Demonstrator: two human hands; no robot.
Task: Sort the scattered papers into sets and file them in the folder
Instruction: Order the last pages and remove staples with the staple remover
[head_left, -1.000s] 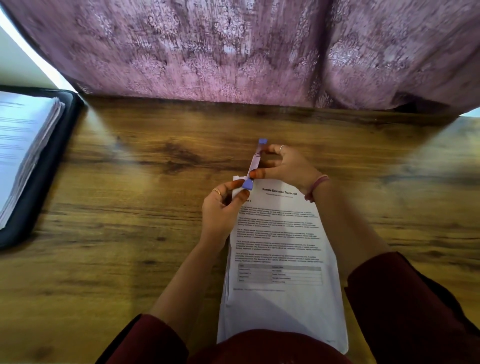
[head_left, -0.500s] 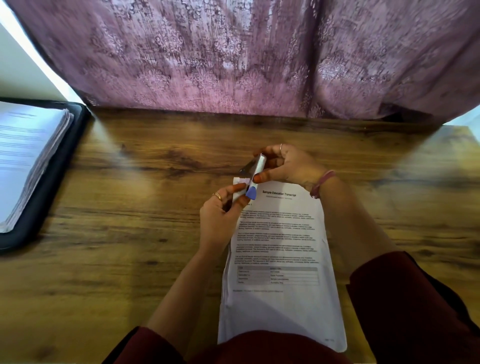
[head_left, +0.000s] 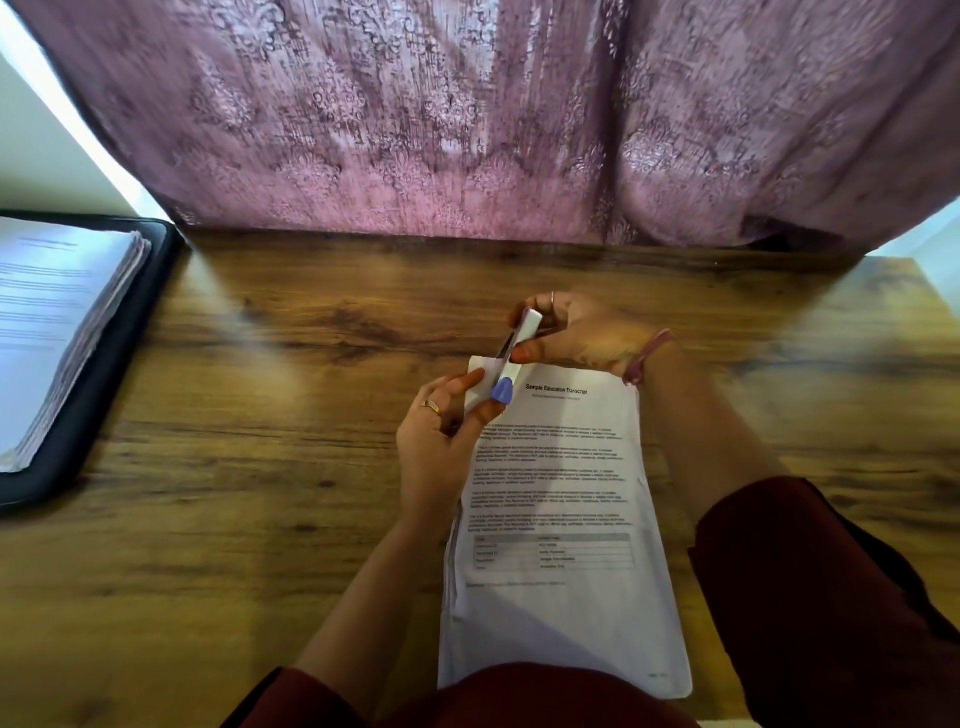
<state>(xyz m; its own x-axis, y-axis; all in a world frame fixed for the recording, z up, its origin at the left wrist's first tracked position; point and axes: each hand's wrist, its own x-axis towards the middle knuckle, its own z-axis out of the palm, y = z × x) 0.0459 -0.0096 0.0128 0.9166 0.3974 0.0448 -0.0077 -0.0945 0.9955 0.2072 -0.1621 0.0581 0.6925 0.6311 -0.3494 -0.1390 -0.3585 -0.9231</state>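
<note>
A set of printed papers (head_left: 561, 519), headed "Sample Education Transcript", lies lengthwise on the wooden table (head_left: 260, 519) in front of me. My left hand (head_left: 441, 447) pinches the set's top left corner and lifts it a little. My right hand (head_left: 576, 332) grips a small white stapler (head_left: 511, 358) with a purple tip, its jaws at that same corner. At the far left lies an open black folder (head_left: 104, 364) holding a thick stack of filed papers (head_left: 47, 322).
A mauve patterned curtain (head_left: 467, 119) hangs along the table's far edge. White wall shows at both upper corners. My dark red sleeves fill the bottom of the view, over the near end of the papers.
The stapler has swung down from an opened-out position onto the papers' corner. My head has tilted up slightly, so table and folder sit lower in view.
</note>
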